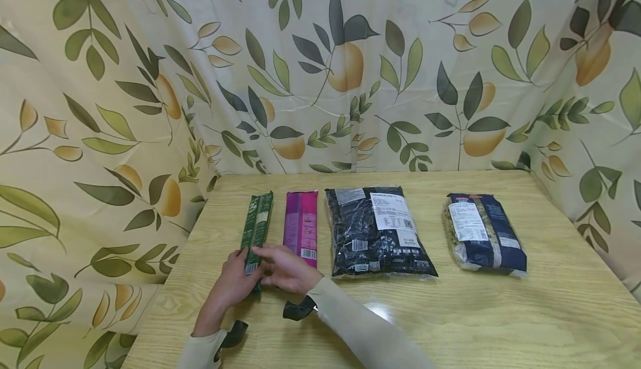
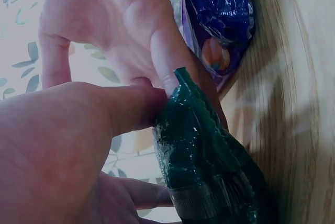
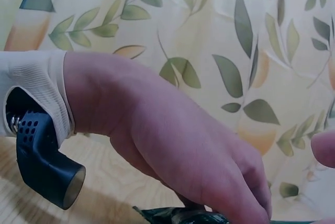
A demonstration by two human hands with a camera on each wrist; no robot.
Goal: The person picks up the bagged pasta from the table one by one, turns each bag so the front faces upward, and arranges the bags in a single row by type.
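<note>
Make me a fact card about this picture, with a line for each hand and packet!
Left hand: grips the near part of the green packet
Right hand: touches the green packet too
Green packet: leftmost
Pink-purple packet: right of the green one
Black bag: next, looks biggest
Blue packet: farthest right
Table: pale wood

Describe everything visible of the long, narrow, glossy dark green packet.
The long, narrow dark green packet looks like glossy plastic film, with paler printing, a barcode near its closer end, and a creased, pinched tip. It points away from the head camera, leftmost on the pale wood-grain table, apart from the magenta-and-purple plastic packet to its right. The left hand and right hand both touch its nearer half.
</note>
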